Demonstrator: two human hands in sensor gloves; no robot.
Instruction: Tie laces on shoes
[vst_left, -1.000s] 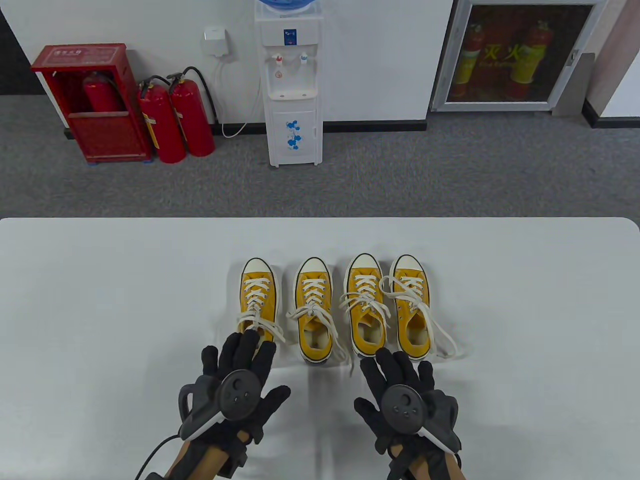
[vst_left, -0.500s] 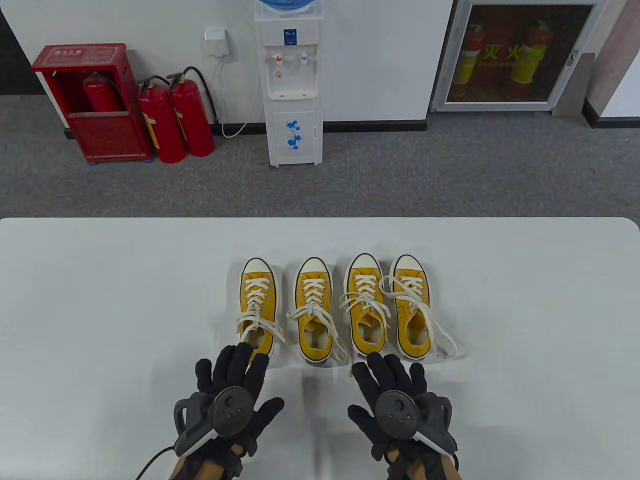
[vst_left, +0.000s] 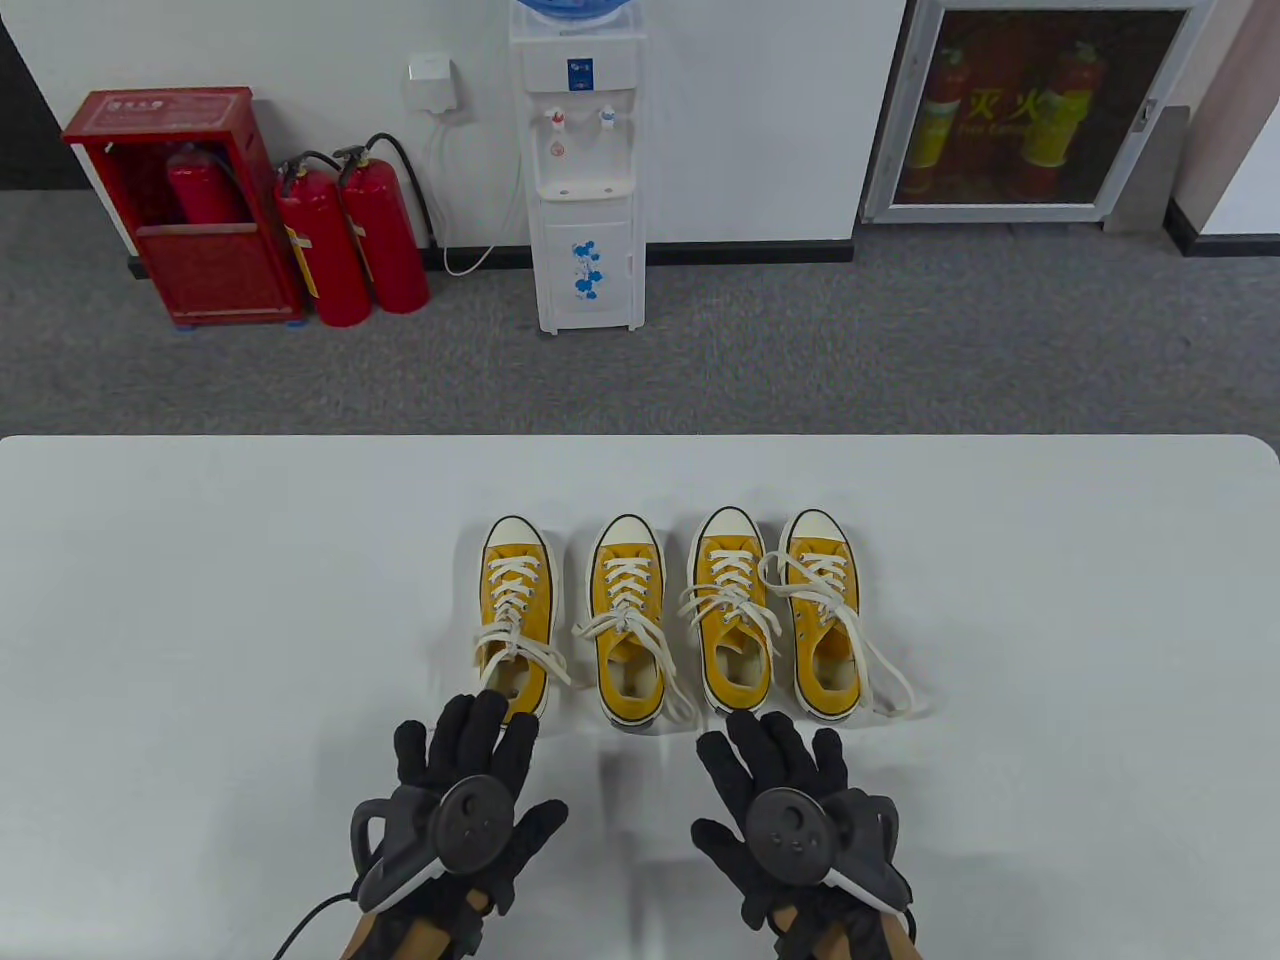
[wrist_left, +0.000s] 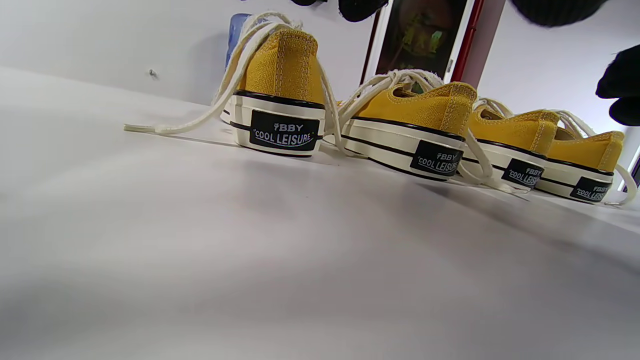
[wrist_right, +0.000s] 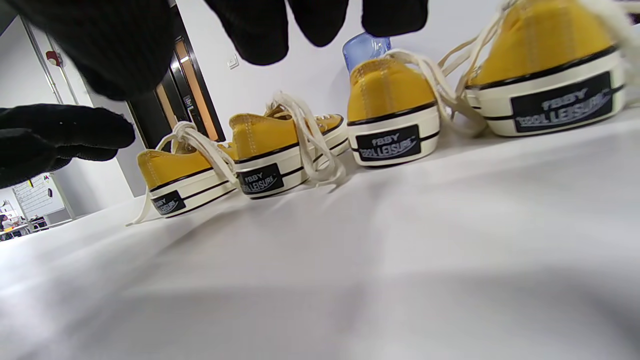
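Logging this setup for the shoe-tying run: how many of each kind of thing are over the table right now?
Yellow canvas sneakers: 4
Gloved hands: 2, left hand, right hand, both spread flat, gripping nothing
White table: 1
Total: 7

Bright, even overhead light; soft shadows on the table (vst_left: 200, 600); blurred wrist-view foregrounds.

Bare table (vst_left: 250, 620) either side of 4 close-set shoes (vst_left: 670, 620), laces (vst_left: 890, 680) trailing.
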